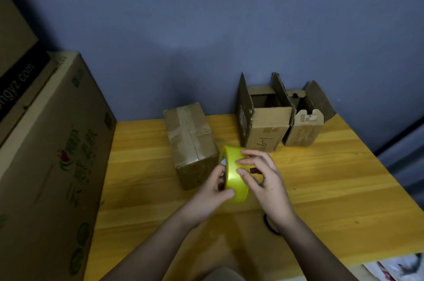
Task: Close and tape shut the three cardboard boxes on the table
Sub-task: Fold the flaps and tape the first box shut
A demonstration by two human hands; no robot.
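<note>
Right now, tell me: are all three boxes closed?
No: the left box is closed, but the middle box and right box stand with flaps up.

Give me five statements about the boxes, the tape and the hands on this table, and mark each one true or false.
1. Both hands hold the yellow tape roll. True: the left hand and the right hand grip it from either side.
2. The box on the left lies closed. True: its flaps are down, with tape along the seam.
3. The middle box is closed. False: its flaps stand up and its inside shows.
4. The box on the right is sealed with yellow tape. False: its top is open.
5. The tape roll rests flat on the wooden table. False: the hands hold it on edge.
</note>
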